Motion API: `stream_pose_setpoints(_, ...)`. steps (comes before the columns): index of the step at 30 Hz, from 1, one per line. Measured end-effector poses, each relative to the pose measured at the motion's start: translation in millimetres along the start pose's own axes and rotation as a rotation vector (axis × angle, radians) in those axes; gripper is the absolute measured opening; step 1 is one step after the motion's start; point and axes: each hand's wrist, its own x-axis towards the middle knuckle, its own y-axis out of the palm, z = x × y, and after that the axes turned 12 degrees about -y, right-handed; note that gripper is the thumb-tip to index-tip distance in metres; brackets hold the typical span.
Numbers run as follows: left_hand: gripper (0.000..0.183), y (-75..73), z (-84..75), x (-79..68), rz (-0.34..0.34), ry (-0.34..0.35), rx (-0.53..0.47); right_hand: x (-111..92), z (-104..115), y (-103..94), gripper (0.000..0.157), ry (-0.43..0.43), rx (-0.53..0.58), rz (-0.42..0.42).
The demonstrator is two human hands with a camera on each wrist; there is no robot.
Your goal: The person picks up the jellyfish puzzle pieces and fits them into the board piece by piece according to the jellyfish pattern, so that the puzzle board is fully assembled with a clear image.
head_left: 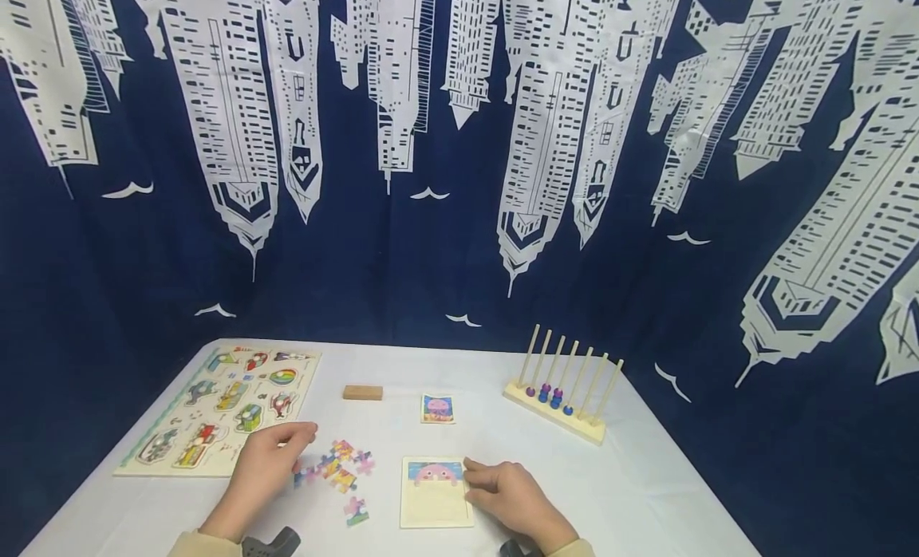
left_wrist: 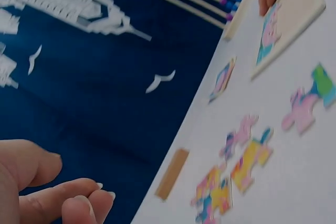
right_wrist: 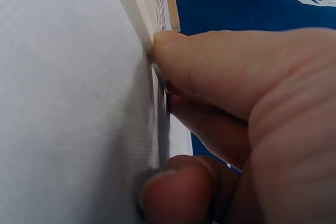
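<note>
A square wooden puzzle board [head_left: 436,505] lies on the table, a strip of picture with a pink cartoon face along its far side and bare wood below. My right hand [head_left: 513,493] rests at its right edge, thumb and forefinger extended and touching the frame. Close up in the right wrist view, the thumb [right_wrist: 210,61] presses against the edge of the board. My left hand [head_left: 269,465] hovers left of a loose cluster of jigsaw pieces [head_left: 333,467], fingers loosely bent, holding nothing. Nearer to me lies another jigsaw piece [head_left: 355,511], apart from the cluster.
A small picture card [head_left: 437,409] lies beyond the board, with a wooden block [head_left: 362,393] to its left. A large peg puzzle [head_left: 215,413] covers the table's left side. At the back right stands a bead rack [head_left: 556,409] with upright rods. A dark blue curtain [head_left: 388,262] hangs behind.
</note>
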Motion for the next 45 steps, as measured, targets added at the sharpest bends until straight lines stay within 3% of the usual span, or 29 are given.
stream_pose_setpoints(7, 0.037, 5.0, 18.4, 8.0, 0.011, -0.013, 0.034, -2.9, -2.2, 1.0, 0.035, 0.014, 0.024, 0.003)
stream_pose_setpoints(15, 0.032, 6.4, 22.1, 7.3, -0.077, 0.103, 0.296, -3.0, -4.6, 0.9, 0.034, 0.023, 0.024, -0.005)
stream_pose_setpoints(19, 0.032, 5.0, 25.2, 6.5, -0.067, 0.121, 0.370, -2.2, -5.2, 1.6, 0.034, 0.021, 0.024, -0.003)
stream_pose_setpoints(31, 0.031, 3.5, 32.4, 5.9, 0.017, 0.074, 0.428, -1.0, -2.2, 5.5, 0.035, 0.025, 0.028, -0.005)
stream_pose_setpoints(45, 0.027, 2.5, 28.7, 2.2, 0.009, 0.051, 0.440, -1.0, -0.5, 1.5, 0.034, -0.002, 0.012, -0.004)
